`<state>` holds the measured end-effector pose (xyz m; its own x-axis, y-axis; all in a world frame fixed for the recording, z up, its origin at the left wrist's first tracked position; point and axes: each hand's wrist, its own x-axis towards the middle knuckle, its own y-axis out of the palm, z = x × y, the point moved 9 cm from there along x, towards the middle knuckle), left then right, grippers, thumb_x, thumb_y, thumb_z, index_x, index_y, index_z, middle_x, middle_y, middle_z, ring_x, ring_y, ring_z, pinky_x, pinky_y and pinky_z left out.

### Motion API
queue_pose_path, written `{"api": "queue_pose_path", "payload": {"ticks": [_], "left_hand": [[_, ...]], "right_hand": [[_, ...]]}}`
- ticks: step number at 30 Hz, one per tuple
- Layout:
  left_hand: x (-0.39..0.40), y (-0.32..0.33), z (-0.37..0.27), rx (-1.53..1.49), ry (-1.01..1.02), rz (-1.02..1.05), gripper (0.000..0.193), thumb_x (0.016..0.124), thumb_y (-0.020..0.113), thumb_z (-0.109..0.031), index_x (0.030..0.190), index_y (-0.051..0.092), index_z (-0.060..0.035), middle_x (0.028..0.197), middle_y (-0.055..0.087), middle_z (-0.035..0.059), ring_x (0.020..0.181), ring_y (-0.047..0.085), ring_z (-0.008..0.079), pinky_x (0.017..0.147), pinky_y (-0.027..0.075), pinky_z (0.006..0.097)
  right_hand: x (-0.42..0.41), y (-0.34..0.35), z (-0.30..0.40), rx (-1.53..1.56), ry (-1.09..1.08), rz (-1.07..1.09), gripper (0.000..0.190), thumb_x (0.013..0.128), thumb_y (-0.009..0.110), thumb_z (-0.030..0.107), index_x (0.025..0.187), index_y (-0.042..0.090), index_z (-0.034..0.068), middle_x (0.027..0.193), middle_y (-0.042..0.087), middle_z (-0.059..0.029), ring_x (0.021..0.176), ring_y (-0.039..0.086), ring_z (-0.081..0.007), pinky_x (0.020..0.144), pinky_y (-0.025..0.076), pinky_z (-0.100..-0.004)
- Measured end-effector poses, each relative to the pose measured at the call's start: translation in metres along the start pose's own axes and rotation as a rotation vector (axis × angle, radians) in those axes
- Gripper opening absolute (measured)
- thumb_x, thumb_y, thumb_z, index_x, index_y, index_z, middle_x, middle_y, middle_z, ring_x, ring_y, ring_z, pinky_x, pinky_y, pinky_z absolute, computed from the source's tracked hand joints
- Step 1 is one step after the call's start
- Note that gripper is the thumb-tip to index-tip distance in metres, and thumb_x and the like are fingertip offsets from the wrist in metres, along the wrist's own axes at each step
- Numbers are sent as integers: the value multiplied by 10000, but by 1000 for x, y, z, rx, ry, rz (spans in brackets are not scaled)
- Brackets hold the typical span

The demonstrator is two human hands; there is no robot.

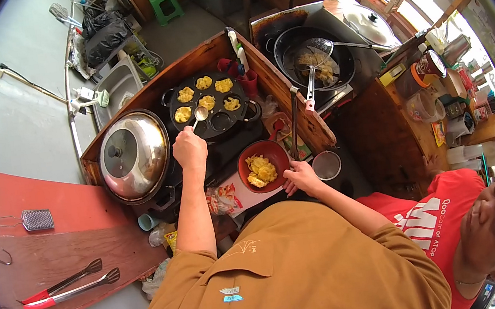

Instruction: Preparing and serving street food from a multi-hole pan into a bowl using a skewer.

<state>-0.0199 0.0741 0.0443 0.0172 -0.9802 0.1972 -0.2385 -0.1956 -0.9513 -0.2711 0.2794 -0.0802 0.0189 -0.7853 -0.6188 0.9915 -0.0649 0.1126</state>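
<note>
My left hand (190, 150) grips the handle of a metal spoon (200, 113), whose bowl is over a black multi-well pan (219, 122). Yellow egg-like portions (207, 102) lie in several of the pan's round wells; the front well in view holds none. My right hand (302, 178) holds the rim of a red bowl (243, 166) in front of the pan. Inside the bowl is a heap of yellow, egg-like pieces (262, 171). Left of my left hand stands a large pan covered by a domed metal lid (136, 154).
A wooden surround (285, 80) borders the stove. Beyond it, a black wok (283, 64) holds two strainers (314, 51). A small round sieve (326, 165) lies beside my right hand. A person in a red shirt (417, 212) is close on my right. Tongs (74, 287) hang at left.
</note>
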Motion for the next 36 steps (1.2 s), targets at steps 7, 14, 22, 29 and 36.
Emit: {"api": "queue_pose_path", "payload": {"ticks": [7,14,22,29,36], "left_hand": [[3,-27,13,4,1,-112,189,846,525,-72,955,675,-31,829,681,177,782,677,369,707,548,458],[12,-25,24,18,-15,-105,198,842,520,-56,960,676,-28,834,682,188,782,674,370,711,544,458],[38,-3,18,-13,9,-11,198,840,525,-69,954,679,-19,844,685,197,825,677,368,751,541,458],[43,-12,12,-72,14,-54,181,839,523,-73,922,671,-9,845,684,204,797,677,386,719,544,478],[38,-14,15,-58,14,9,192,831,530,-57,961,665,-17,861,684,188,822,674,372,734,544,464]], "right_hand": [[-2,7,4,10,-6,5,266,855,543,104,1059,541,-67,695,637,-173,500,631,-227,458,566,-333],[6,14,-5,40,16,-6,388,850,529,100,1200,540,-68,690,638,-169,499,633,-217,456,569,-330],[13,20,-3,58,1,-50,398,857,522,94,1218,523,-75,684,637,-170,496,632,-223,455,570,-333],[15,27,10,50,8,-47,400,862,520,91,1229,514,-68,707,642,-176,516,642,-230,455,572,-335],[29,43,13,45,-8,32,363,870,515,87,1203,529,-55,701,640,-181,522,646,-233,460,576,-342]]}}
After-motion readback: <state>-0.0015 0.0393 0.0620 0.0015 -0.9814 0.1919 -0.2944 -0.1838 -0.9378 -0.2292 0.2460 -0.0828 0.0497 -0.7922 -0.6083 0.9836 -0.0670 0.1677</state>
